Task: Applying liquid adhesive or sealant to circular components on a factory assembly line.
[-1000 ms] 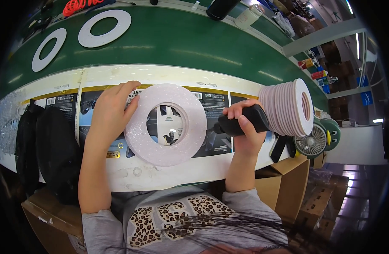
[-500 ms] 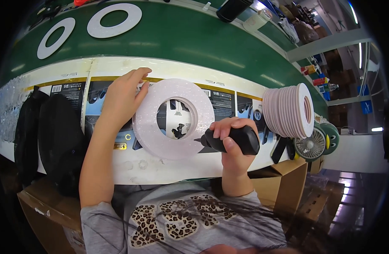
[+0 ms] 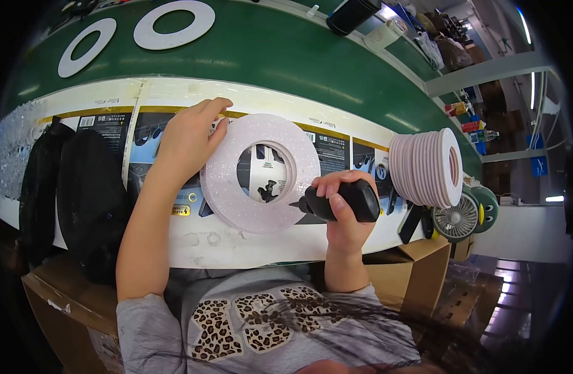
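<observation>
A stack of white speckled rings (image 3: 227, 202) lies flat on the printed work sheet in front of me. My left hand (image 3: 190, 137) rests at its left side, fingers stretched forward and thumb apart against the outer rim. In my right hand (image 3: 344, 227) is a black squeeze bottle (image 3: 358, 201) with a narrow pointed nozzle, held tilted to the left. The nozzle tip is over the right part of the upper ring; I cannot tell whether it touches. Through the ring's hole the printed sheet shows.
To the right a pile of pale rings (image 3: 417, 168) lies on its side near a small green fan (image 3: 455, 218). Two flat white rings (image 3: 174, 40) lie on the green table (image 3: 280, 56). Black cloth pieces (image 3: 90, 193) are at left, cardboard boxes (image 3: 68, 305) below.
The whole view has shifted slightly. Both hands, the bottle and the ring stack keep nearly the same places relative to each other.
</observation>
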Motion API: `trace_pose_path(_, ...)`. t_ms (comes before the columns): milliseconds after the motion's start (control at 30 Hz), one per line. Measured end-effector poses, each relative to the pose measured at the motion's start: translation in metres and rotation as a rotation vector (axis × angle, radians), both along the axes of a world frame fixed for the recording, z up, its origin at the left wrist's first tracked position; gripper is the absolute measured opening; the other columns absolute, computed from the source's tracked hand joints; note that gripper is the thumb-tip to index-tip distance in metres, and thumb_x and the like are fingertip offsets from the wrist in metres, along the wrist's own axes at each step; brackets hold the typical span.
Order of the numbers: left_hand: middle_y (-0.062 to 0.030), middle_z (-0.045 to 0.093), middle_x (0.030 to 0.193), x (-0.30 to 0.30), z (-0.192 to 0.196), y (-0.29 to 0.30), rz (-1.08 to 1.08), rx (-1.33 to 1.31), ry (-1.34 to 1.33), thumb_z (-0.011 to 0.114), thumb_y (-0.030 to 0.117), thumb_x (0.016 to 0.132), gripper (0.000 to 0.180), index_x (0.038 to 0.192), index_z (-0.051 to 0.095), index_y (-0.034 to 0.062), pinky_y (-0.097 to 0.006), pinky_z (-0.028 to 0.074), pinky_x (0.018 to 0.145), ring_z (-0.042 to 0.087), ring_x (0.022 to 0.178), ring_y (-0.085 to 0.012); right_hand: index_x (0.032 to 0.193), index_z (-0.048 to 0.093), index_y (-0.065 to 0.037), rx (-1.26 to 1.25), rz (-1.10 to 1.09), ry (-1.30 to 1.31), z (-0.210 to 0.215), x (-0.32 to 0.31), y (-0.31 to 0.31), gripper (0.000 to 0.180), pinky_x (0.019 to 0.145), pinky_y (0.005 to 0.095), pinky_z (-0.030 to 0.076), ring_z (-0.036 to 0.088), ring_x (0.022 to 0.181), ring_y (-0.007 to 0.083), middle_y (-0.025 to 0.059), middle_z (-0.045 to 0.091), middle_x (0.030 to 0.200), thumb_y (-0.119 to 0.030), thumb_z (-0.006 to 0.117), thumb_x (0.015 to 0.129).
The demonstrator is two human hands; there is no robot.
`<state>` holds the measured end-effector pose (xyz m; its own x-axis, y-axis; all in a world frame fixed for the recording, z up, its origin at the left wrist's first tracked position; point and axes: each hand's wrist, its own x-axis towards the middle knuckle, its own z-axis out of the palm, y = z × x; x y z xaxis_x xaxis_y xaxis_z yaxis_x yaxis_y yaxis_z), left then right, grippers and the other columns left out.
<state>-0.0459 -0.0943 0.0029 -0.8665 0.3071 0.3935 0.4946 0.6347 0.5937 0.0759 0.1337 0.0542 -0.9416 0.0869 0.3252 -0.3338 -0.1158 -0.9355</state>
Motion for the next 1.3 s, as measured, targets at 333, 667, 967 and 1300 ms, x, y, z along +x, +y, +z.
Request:
trace_pose_path(333,-0.0116,0.065,0.092,-0.001,-0.001,0.001,-0.006,-0.011,0.007,0.059,0.013,0.085,0.022,0.107,0.059,0.006,-0.038,0.05,0.07,0.063,0.078,-0.0284,0.103,0.054,0.003,-0.104,-0.035,0.012,-0.002,-0.002,-0.001,0.027,0.084,0.0407,0.05,0.06,0.08,0.0205,0.0114,0.06,0.08,0.007,0.06,0.078)
trace_pose_path(667,-0.012,0.065,0.092,-0.001,0.0,0.0,-0.004,-0.008,0.006,0.059,0.012,0.085,0.022,0.107,0.059,0.0062,-0.038,0.05,0.069,0.063,0.077,-0.0289,0.104,0.054,0.002,-0.105,-0.027,-0.004,-0.003,-0.003,0.0,0.027,0.085,0.0406,0.049,0.06,0.08,0.0206,0.0107,0.06,0.081,0.006,0.061,0.078)
trace_pose_path(967,-0.0124,0.065,0.093,-0.001,0.0,0.002,-0.003,-0.013,-0.023,0.059,0.013,0.085,0.023,0.107,0.059,0.0063,-0.039,0.05,0.069,0.063,0.078,-0.0295,0.104,0.054,0.002,-0.118,-0.053,0.027,0.003,-0.001,0.002,0.027,0.085,0.0424,0.05,0.06,0.079,0.021,0.0113,0.06,0.081,0.005,0.062,0.078)
trace_pose_path(1300,-0.0124,0.065,0.092,0.0,0.0,0.002,-0.003,-0.008,-0.013,0.059,0.013,0.085,0.022,0.106,0.059,0.0062,-0.04,0.05,0.069,0.063,0.078,-0.0301,0.104,0.048,-0.002,-0.002,0.005,-0.014,0.007,0.004,-0.011,0.03,0.084,0.0453,0.048,0.055,0.079,0.0231,0.0115,0.054,0.082,-0.002,0.061,0.077)
